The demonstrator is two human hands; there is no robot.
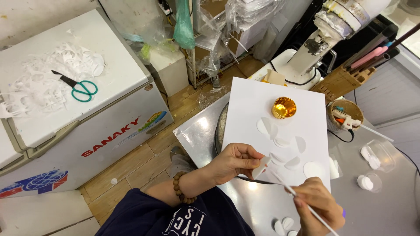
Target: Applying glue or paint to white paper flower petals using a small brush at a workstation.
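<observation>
Left hand (pixel 234 161) pinches a folded white paper disc (pixel 261 167); right hand (pixel 318 205) grips a thin white stick (pixel 302 202).

Shiny gold foil cup (pixel 284 107), white paper sheet (pixel 249 100), teal-handled scissors (pixel 78 87), brown bead bracelet (pixel 180 189), navy sleeve (pixel 144 214)

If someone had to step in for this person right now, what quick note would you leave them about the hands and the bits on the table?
Left hand: grip closed on a folded white paper disc, held above the white sheet.
Right hand: grip closed on a thin white stick, its tip pointing at that disc.
On the sheet: a gold foil cup at the far end and several white paper discs, some folded. More discs lie on the metal table near the right hand.
Done: discs cut; some folded.
Left: the flat discs remain unfolded; the gold cup looks empty.
</observation>
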